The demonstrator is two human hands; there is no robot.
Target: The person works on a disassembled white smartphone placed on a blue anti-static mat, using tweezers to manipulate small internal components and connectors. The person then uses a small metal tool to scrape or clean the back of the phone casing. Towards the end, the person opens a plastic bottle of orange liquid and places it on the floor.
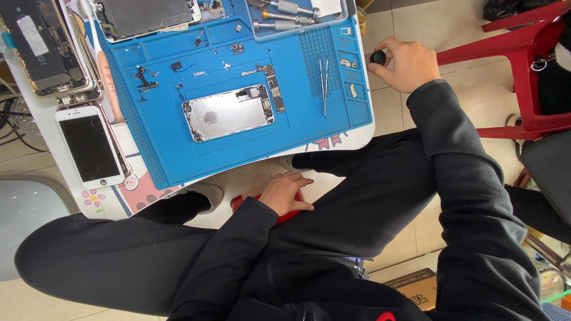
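We hold a small black round object [378,57] in our right hand [404,62], past the right edge of the blue work mat [250,148] and just off the corner of the tabletop [357,138]. The grip is clenched around it: the fingers curl in and the black piece shows only at the fingertips, on the side of the hand that faces the mat. We cannot tell what the piece is exactly; it looks like a knob or a cap.

From this grip the opened phone body [229,113] lies well apart, toward the middle of the mat, with its long axis running across the mat, pointing roughly at our right hand. The tweezers [324,86] lie between the grip and the phone body, with their long axis crossways to that line. They are the nearest tool to the right hand.

Our left hand [285,193] rests below the tabletop edge, on a red seat [285,215] between our legs. Its fingers are bent loosely and it holds nothing that we can see. The right hand is clearly nearer to the mat parts.
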